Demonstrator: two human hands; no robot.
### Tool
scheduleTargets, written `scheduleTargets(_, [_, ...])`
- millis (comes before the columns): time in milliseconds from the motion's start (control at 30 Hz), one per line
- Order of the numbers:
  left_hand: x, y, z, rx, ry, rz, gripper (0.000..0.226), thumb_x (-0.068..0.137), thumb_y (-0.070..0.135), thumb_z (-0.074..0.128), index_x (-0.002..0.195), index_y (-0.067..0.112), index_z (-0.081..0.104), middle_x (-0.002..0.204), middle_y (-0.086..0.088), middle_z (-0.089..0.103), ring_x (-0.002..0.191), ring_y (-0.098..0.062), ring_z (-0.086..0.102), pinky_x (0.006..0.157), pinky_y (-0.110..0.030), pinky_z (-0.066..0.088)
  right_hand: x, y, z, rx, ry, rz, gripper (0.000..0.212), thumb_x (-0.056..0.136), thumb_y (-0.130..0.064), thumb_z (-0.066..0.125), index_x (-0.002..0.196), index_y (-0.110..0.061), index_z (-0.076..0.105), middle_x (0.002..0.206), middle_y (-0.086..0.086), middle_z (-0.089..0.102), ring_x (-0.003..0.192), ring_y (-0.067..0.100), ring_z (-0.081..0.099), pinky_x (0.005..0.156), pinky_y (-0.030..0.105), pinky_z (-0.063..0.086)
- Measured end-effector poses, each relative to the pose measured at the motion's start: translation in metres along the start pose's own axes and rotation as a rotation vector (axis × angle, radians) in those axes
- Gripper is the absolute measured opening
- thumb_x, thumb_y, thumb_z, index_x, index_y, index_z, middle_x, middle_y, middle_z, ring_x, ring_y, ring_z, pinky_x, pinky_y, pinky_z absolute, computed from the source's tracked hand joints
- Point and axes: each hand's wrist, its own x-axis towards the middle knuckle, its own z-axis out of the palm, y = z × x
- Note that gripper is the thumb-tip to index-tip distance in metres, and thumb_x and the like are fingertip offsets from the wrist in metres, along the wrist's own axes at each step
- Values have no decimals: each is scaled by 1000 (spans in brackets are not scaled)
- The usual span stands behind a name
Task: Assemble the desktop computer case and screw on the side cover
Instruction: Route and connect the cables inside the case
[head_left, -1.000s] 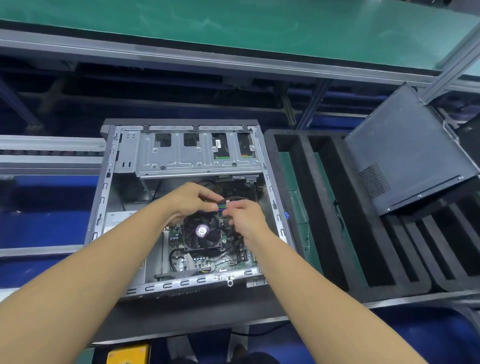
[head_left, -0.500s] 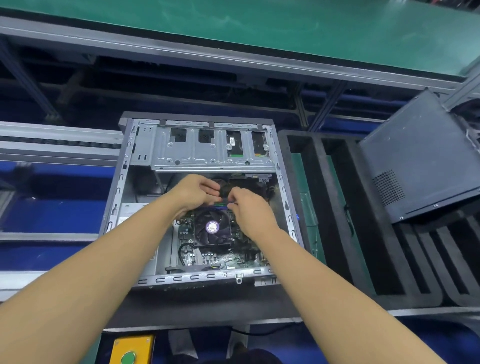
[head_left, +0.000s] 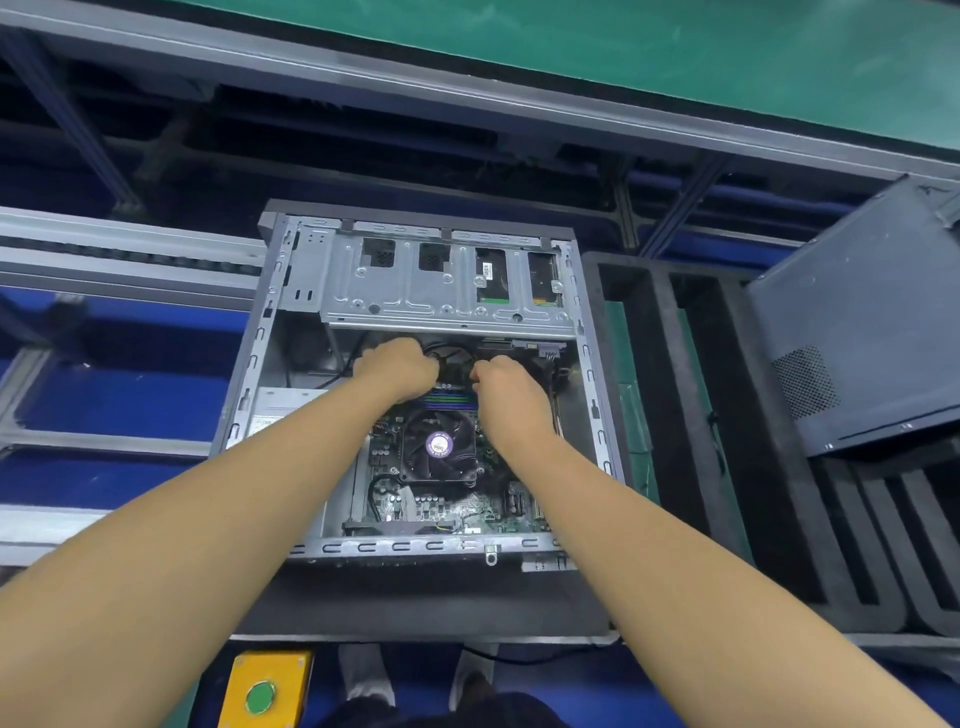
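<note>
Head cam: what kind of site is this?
Likely a factory PC assembly-line station. An open computer case lies beside aluminium conveyor rails, a slotted black foam tray next to it, and a yellow box with a green button in front.

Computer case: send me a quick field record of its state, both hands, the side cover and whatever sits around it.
state: computer case lies open side up, fan exposed
left: left hand inside, fingers curled on black cables below the drive cage
right: right hand beside it, pinching the cables
cover: side cover off, tilted on the foam tray to the right
near edge: yellow box with green button
</note>
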Motion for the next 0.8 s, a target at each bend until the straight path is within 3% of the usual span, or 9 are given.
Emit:
scheduleTargets(133, [7, 6, -2, -122, -37, -35, 30, 98, 10, 37, 108, -2, 63, 126, -24, 59, 116, -38, 55, 99, -41, 46, 9, -2, 9, -144, 35, -74, 21, 94, -2, 60, 111, -10, 67, 98, 8, 65, 89, 30, 62, 67, 33, 31])
scheduleTargets(200, [12, 10, -2, -245, -49, -37, 33, 97, 11, 38, 114, -4, 63, 127, -26, 58, 115, -37, 56, 96, -42, 46, 15, -2, 12, -167, 41, -69, 18, 94, -2, 59, 109, -10, 66, 93, 8, 67, 85, 31, 63, 65, 34, 31])
scheduleTargets(333, [21, 14, -1, -331, -130, -23, 29, 96, 19, 44, 119, 7, 55, 132, -18, 53, 107, -28, 49, 90, -34, 41, 23, -1, 16, -192, 31, -75, 16, 95, -2, 57, 107, -10, 65, 89, 10, 70, 79, 33, 65, 61, 35, 31])
scheduleTargets(400, [23, 15, -2, -279, -187, -12, 37, 97, 21, 43, 130, 8, 54, 138, -15, 51, 117, -30, 49, 101, -36, 41, 27, -1, 19, -164, 7, -80, 17, 94, 1, 56, 108, -7, 63, 88, 14, 69, 78, 35, 66, 61, 36, 32])
scheduleTargets(467, [28, 17, -3, -152, -265, -10, 40, 101, 21, 36, 135, 8, 53, 139, -15, 52, 121, -31, 52, 103, -36, 42, 31, -1, 21, -129, -39, -78, 20, 90, 6, 56, 107, -4, 61, 89, 17, 68, 79, 36, 66, 61, 36, 33])
scheduleTargets(533, [25, 20, -8, 36, -309, 0, 39, 104, 17, 30, 132, 3, 54, 120, -12, 60, 102, -27, 58, 89, -35, 46, 34, -1, 22, -116, -77, -73, 26, 87, 9, 55, 108, -5, 59, 90, 19, 68, 81, 38, 67, 62, 37, 35])
scheduleTargets(633, [30, 17, -9, 156, -303, 10, 22, 103, 12, 33, 107, 5, 54, 83, -5, 49, 67, -19, 44, 67, -32, 45, 39, 0, 25, -124, -91, -57, 32, 88, 8, 53, 115, -7, 60, 96, 19, 70, 87, 39, 68, 65, 38, 38])
scheduleTargets(733, [30, 17, -8, 211, -324, 0, 23, 100, 3, 33, 90, 2, 54, 83, -9, 51, 62, -19, 37, 55, -28, 34, 43, 1, 27, -153, -116, -44, 32, 91, 5, 51, 117, -10, 61, 99, 16, 72, 90, 37, 69, 65, 37, 39])
scheduleTargets(800, [30, 17, -8, 244, -358, 20, 30, 98, 2, 34, 112, 1, 61, 93, -9, 58, 69, -21, 40, 62, -30, 38, 46, 1, 29, -156, -138, -37, 34, 91, 6, 49, 119, -11, 61, 99, 16, 72, 90, 37, 69, 65, 38, 39])
